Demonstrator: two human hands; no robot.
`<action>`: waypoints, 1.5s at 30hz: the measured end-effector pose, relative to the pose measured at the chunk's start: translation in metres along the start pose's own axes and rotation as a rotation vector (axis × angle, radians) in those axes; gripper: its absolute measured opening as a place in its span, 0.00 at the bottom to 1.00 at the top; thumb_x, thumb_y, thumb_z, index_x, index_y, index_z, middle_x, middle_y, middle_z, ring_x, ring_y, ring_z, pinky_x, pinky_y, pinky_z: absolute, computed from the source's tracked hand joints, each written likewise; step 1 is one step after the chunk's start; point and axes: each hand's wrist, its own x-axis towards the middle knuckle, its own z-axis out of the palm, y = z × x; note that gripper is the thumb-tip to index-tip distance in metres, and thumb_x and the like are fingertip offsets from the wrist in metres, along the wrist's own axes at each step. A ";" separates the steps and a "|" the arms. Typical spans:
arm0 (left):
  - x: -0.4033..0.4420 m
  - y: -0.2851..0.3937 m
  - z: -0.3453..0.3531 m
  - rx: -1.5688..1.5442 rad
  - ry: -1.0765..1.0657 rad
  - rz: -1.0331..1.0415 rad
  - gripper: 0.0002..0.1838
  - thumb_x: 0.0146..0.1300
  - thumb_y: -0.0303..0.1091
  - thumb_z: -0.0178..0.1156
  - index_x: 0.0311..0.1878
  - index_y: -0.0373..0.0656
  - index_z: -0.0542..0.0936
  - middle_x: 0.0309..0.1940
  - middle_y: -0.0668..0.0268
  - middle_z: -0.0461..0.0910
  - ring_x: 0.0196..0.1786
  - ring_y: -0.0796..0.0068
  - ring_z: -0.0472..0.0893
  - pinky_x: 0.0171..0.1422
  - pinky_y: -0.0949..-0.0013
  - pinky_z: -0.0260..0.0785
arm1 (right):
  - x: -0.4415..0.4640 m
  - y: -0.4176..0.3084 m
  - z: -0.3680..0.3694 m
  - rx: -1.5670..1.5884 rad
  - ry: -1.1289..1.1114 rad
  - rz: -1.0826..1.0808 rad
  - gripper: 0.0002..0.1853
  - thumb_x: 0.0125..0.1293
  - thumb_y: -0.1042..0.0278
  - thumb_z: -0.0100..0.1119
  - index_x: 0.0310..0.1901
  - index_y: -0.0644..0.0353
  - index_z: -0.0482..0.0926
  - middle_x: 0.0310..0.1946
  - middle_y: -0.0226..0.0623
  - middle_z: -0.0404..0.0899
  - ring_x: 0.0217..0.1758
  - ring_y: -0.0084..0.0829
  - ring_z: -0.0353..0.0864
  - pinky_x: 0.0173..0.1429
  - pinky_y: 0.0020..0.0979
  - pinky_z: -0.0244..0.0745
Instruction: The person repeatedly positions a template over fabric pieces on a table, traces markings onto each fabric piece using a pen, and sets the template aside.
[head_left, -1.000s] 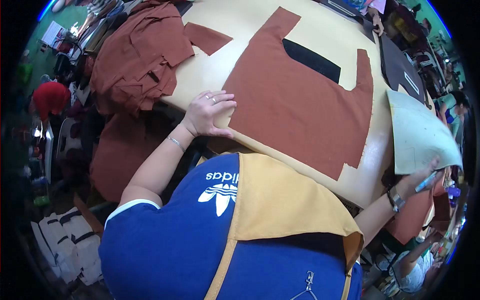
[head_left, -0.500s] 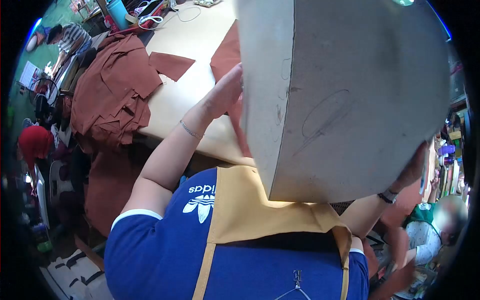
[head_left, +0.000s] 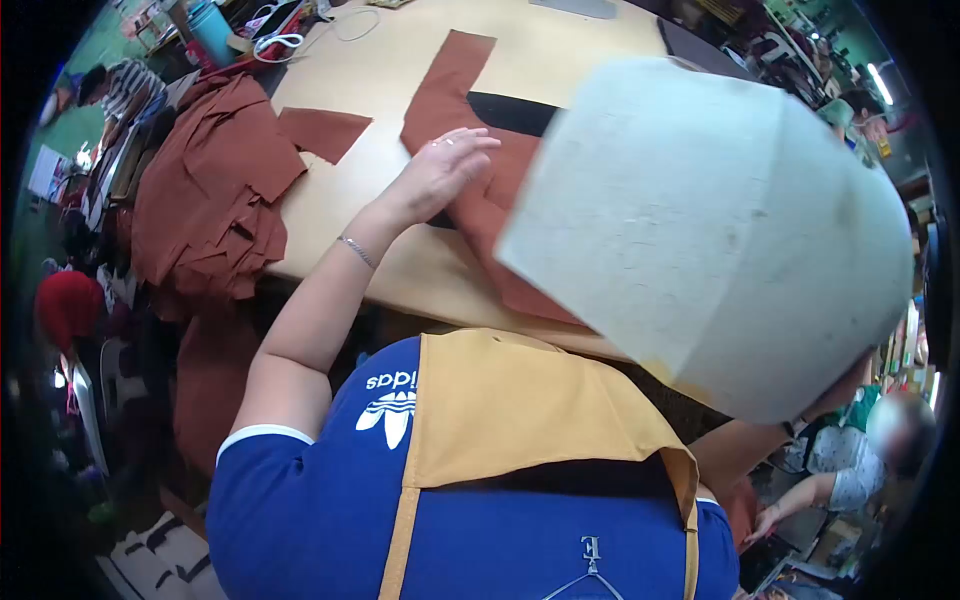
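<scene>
A large pale board [head_left: 660,210], with a straight line dividing it into two shades, is held up at the right, tilted above the table. My right hand [head_left: 848,388] grips its lower right edge; most of the fingers are hidden behind it. Over a rust-coloured cloth piece [head_left: 455,80] on the table [head_left: 340,225], my left hand [head_left: 445,172] is open with fingers stretched out, holding nothing. Whether it touches the cloth is hard to tell. A black piece [head_left: 515,115] shows beside the rust cloth, and the board hides part of both.
A heap of rust cloth pieces [head_left: 215,190] hangs over the table's left edge, near a smaller rust scrap [head_left: 325,130]. A blue bottle [head_left: 210,32] and white cable [head_left: 278,45] are at the back left. Another person [head_left: 840,470] sits at the lower right.
The board has swung to the right, away from my left hand, and shows a different, paler face. My left hand has come off it, uncovering the rust cloth and black piece.
</scene>
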 end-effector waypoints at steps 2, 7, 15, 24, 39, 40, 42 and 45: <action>0.007 -0.008 0.010 0.526 0.015 0.089 0.32 0.68 0.59 0.52 0.68 0.50 0.69 0.65 0.55 0.71 0.72 0.56 0.65 0.77 0.55 0.50 | -0.012 -0.033 -0.001 0.073 -0.083 -0.046 0.24 0.77 0.60 0.44 0.67 0.65 0.66 0.66 0.43 0.70 0.67 0.37 0.70 0.71 0.38 0.62; 0.005 -0.011 0.001 0.620 -0.130 0.057 0.29 0.65 0.60 0.55 0.61 0.50 0.76 0.48 0.61 0.80 0.52 0.60 0.77 0.62 0.57 0.61 | -0.032 -0.086 0.003 0.133 -0.183 -0.101 0.24 0.77 0.59 0.43 0.68 0.66 0.65 0.66 0.44 0.69 0.67 0.37 0.69 0.71 0.38 0.61; -0.054 -0.033 -0.036 0.628 -0.137 0.138 0.28 0.62 0.64 0.55 0.28 0.45 0.82 0.34 0.66 0.80 0.41 0.63 0.78 0.52 0.59 0.63 | -0.026 -0.083 0.002 0.176 -0.272 -0.032 0.24 0.78 0.59 0.42 0.68 0.66 0.64 0.66 0.47 0.69 0.67 0.38 0.69 0.70 0.38 0.61; -0.087 -0.015 -0.046 0.718 -0.029 -0.053 0.24 0.63 0.57 0.60 0.24 0.44 0.80 0.33 0.64 0.81 0.43 0.63 0.78 0.53 0.60 0.66 | 0.021 -0.002 0.107 0.196 -0.567 0.248 0.24 0.79 0.59 0.38 0.66 0.68 0.68 0.65 0.47 0.71 0.66 0.38 0.71 0.71 0.39 0.61; -0.019 -0.001 0.017 -0.573 0.034 -0.568 0.43 0.69 0.65 0.47 0.77 0.49 0.50 0.75 0.55 0.54 0.74 0.61 0.58 0.71 0.49 0.58 | 0.020 0.106 0.195 0.379 -0.543 0.149 0.21 0.77 0.65 0.38 0.66 0.64 0.66 0.61 0.48 0.75 0.60 0.39 0.79 0.62 0.43 0.76; -0.028 0.005 0.009 -0.458 0.074 -0.614 0.41 0.70 0.63 0.48 0.77 0.49 0.51 0.73 0.56 0.59 0.73 0.63 0.62 0.69 0.50 0.61 | 0.018 0.103 0.191 0.381 -0.564 0.173 0.21 0.77 0.63 0.38 0.66 0.62 0.67 0.62 0.47 0.74 0.61 0.41 0.78 0.63 0.44 0.75; -0.041 0.008 -0.005 -0.345 0.087 -0.661 0.33 0.70 0.57 0.52 0.72 0.50 0.62 0.65 0.61 0.68 0.66 0.63 0.69 0.64 0.56 0.65 | 0.017 0.097 0.184 0.387 -0.605 0.222 0.22 0.78 0.59 0.38 0.67 0.60 0.68 0.64 0.45 0.72 0.64 0.43 0.75 0.66 0.46 0.71; -0.061 -0.009 -0.015 0.337 0.038 -0.469 0.25 0.68 0.52 0.56 0.63 0.50 0.75 0.55 0.61 0.77 0.58 0.61 0.74 0.58 0.58 0.69 | 0.016 0.095 0.184 0.376 -0.630 0.220 0.22 0.78 0.60 0.39 0.68 0.59 0.67 0.65 0.45 0.72 0.64 0.44 0.75 0.67 0.47 0.70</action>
